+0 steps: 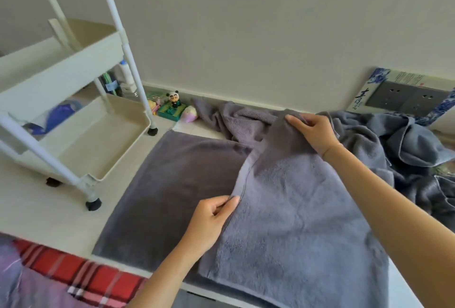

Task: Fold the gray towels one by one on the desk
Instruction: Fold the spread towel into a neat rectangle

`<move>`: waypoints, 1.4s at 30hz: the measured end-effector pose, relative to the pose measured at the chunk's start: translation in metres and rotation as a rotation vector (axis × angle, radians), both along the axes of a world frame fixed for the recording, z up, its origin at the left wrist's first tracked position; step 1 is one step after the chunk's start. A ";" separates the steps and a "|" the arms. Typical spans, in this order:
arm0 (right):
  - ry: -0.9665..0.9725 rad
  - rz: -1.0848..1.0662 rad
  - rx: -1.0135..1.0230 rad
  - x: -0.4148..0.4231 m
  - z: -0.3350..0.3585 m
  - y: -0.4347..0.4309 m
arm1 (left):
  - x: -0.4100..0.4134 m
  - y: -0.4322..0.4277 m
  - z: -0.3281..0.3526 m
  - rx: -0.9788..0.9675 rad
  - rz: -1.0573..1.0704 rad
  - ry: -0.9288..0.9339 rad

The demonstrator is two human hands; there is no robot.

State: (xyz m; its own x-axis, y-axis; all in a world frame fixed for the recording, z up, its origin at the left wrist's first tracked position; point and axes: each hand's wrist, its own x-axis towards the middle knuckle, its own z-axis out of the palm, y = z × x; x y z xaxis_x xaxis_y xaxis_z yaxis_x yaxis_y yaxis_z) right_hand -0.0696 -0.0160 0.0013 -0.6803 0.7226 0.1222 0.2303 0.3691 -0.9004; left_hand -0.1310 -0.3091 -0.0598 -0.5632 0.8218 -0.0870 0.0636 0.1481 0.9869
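Towel (295,209) is pinched along one edge, left hand (209,221) at six o'clock, right hand (312,132) at twelve, so it folds straight.

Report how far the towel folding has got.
Done: nothing folded shows yet. In hand: left hand and right hand pinch the hem of one towel, raised over its half lying flat on the desk. Left: finish this fold, then the crumpled pile behind.
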 end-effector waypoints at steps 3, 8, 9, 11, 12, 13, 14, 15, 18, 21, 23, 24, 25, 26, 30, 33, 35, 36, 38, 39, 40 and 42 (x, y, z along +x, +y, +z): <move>0.023 0.043 -0.019 -0.041 0.028 -0.018 | -0.029 -0.018 0.025 0.018 0.053 -0.034; 0.023 0.199 -0.018 -0.134 0.046 -0.065 | -0.085 -0.072 0.037 -0.036 0.132 -0.034; 0.011 0.211 -0.014 -0.152 0.042 -0.074 | -0.097 -0.086 0.031 -0.061 0.154 -0.035; -0.039 0.209 -0.031 -0.190 0.023 -0.089 | -0.123 -0.109 0.020 -0.123 0.216 -0.022; -0.070 0.200 -0.045 -0.204 0.010 -0.096 | -0.134 -0.119 0.011 -0.151 0.245 -0.003; -0.101 0.202 -0.056 -0.218 -0.006 -0.102 | -0.145 -0.130 0.003 -0.193 0.275 0.032; -0.137 0.206 -0.055 -0.230 -0.022 -0.107 | -0.155 -0.138 -0.007 -0.240 0.302 0.080; -0.175 0.213 -0.046 -0.239 -0.038 -0.111 | -0.163 -0.145 -0.018 -0.278 0.317 0.129; -0.261 0.209 0.001 -0.260 -0.078 -0.123 | -0.185 -0.159 -0.051 -0.333 0.360 0.226; -0.305 0.176 0.024 -0.277 -0.107 -0.129 | -0.198 -0.160 -0.069 -0.396 0.345 0.285; -0.291 0.161 0.024 -0.287 -0.116 -0.130 | -0.201 -0.161 -0.076 -0.417 0.358 0.302; -0.281 0.161 0.021 -0.292 -0.118 -0.131 | -0.201 -0.162 -0.080 -0.428 0.376 0.312; -0.271 0.162 0.020 -0.297 -0.118 -0.132 | -0.201 -0.161 -0.083 -0.444 0.398 0.336; -0.267 0.157 0.021 -0.301 -0.118 -0.133 | -0.198 -0.160 -0.084 -0.486 0.422 0.379; -0.396 0.041 0.266 -0.300 -0.135 -0.143 | -0.182 -0.144 -0.089 -0.539 0.451 0.742; -0.357 -0.013 0.461 -0.266 -0.155 -0.156 | -0.172 -0.120 -0.098 -0.508 0.259 0.944; -0.425 0.021 0.497 -0.240 -0.168 -0.158 | -0.172 -0.107 -0.105 -0.585 0.174 0.950; -0.492 0.057 0.515 -0.228 -0.173 -0.158 | -0.173 -0.102 -0.110 -0.637 0.149 0.943; -0.609 0.112 0.554 -0.207 -0.181 -0.153 | -0.172 -0.098 -0.118 -0.725 0.086 0.956; -0.646 0.123 0.569 -0.197 -0.183 -0.148 | -0.169 -0.096 -0.122 -0.741 0.061 0.958; -0.669 0.130 0.574 -0.190 -0.184 -0.145 | -0.165 -0.096 -0.123 -0.748 0.042 0.953; -0.693 0.134 0.555 -0.172 -0.181 -0.138 | -0.152 -0.090 -0.124 -0.749 0.022 0.961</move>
State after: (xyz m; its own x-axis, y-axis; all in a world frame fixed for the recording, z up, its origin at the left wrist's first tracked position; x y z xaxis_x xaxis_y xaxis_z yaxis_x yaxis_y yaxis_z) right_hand -0.2414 -0.1545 -0.1800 -0.8059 0.5908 -0.0387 0.5791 0.7729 -0.2592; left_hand -0.2826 -0.3994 -0.1839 -0.6723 0.7364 -0.0757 0.7115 0.6710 0.2089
